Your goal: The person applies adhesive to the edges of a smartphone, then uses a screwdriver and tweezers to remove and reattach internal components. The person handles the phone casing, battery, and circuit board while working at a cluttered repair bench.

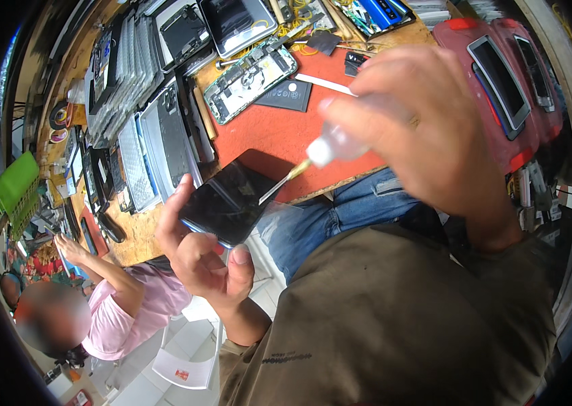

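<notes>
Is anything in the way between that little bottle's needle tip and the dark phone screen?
Nothing visible. The squeeze bottle in the right hand points its nozzle straight at the phone, held by the left hand; the tip is at the glass.

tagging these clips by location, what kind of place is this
Most likely a phone repair bench. An opened phone lies with its insides showing on the red mat, and more phones and back covers line the table. The left hand holds a dark phone; the right hand holds a small needle-tipped bottle.
</notes>
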Motion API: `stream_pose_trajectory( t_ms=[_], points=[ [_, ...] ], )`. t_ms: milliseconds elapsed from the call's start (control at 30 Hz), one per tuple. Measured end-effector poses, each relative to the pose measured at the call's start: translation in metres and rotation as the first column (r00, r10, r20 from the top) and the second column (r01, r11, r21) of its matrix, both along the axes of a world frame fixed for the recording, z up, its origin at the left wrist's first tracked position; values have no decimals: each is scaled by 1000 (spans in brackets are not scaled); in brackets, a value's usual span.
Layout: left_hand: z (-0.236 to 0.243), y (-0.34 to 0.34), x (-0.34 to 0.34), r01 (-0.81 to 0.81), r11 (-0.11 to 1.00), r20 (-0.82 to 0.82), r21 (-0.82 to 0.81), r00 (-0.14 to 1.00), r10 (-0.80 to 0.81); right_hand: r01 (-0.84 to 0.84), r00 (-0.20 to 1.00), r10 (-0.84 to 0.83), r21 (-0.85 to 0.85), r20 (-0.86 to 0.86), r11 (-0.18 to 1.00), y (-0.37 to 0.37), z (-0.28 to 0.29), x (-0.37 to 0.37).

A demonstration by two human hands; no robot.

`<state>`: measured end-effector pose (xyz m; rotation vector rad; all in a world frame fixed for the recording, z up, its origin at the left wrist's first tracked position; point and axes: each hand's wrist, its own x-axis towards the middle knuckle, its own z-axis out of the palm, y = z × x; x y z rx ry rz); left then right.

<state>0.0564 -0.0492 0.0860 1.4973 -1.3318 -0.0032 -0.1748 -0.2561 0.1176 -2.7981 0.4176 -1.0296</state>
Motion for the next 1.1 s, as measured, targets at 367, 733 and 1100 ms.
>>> stream_pose_trajectory(
  t_ms=[367,733,1100],
  points=[
    [17,-55,-4,59,997,-16,53,998,-58,227,854,-478,679,207,698,-80,-116,-56],
    [18,-63,-4,90,994,-29,68,996,-89,-24,950,-107,408,294,913,2,-39,-21],
    [24,-70,2,54,994,76,93,995,-61,-370,927,305,397,218,840,-1,-32,64]
  ],
)
